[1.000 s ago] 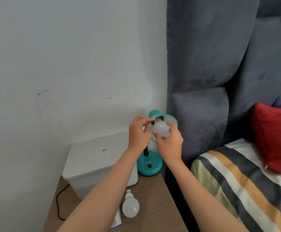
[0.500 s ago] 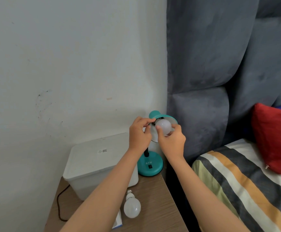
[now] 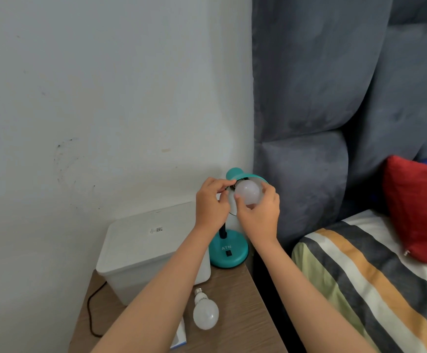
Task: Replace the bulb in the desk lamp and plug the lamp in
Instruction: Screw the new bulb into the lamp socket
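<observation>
a bedroom: padded headboard [image 3: 309, 98], striped bedding [image 3: 360, 276], bedside table [image 3: 245, 314]

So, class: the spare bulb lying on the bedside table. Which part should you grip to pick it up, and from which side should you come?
Grip the spare bulb by its wide frosted globe, coming from above. It lies on its side on the bedside table, screw base pointing away toward the white box, so the rounded globe is nearest, broadest and unobstructed. Probably avoid the narrow metal base.

Bulb [image 3: 248, 191] moved up from just below the teal shade [image 3: 243, 175] into its mouth over the last second. Right hand [image 3: 259, 212] regripped: thumb now on bulb's left face, fingers round the right side. Left hand [image 3: 211, 202] pinch at the socket tightened slightly.
</observation>
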`<action>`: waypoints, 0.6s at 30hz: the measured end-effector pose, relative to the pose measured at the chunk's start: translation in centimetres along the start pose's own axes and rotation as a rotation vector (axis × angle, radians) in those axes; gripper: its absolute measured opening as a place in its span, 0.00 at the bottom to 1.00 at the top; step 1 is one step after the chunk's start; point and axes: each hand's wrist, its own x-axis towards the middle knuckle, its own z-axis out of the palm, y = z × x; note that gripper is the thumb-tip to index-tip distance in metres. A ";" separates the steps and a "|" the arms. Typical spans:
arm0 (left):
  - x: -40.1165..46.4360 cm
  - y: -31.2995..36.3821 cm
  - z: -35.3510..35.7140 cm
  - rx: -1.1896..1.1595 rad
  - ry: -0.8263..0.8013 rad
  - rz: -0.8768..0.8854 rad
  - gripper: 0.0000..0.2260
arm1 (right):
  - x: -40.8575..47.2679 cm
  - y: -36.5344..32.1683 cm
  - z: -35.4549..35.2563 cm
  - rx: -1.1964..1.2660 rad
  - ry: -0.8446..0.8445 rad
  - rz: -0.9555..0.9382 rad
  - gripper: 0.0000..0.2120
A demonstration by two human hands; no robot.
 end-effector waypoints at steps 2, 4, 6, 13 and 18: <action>0.0 0.0 0.1 0.005 -0.003 -0.001 0.15 | -0.2 0.1 0.1 -0.009 -0.023 -0.037 0.24; -0.1 0.0 0.1 0.006 -0.006 0.000 0.15 | -0.1 0.1 0.1 -0.031 -0.004 -0.030 0.22; 0.0 0.0 0.1 0.007 -0.004 0.001 0.15 | 0.1 -0.1 0.1 -0.020 0.027 0.006 0.21; 0.0 0.0 0.0 -0.009 0.002 -0.012 0.15 | -0.1 -0.1 -0.2 0.033 0.020 0.102 0.26; 0.1 0.0 0.1 -0.007 0.003 -0.019 0.15 | -0.3 -0.1 -0.3 0.022 0.001 0.100 0.25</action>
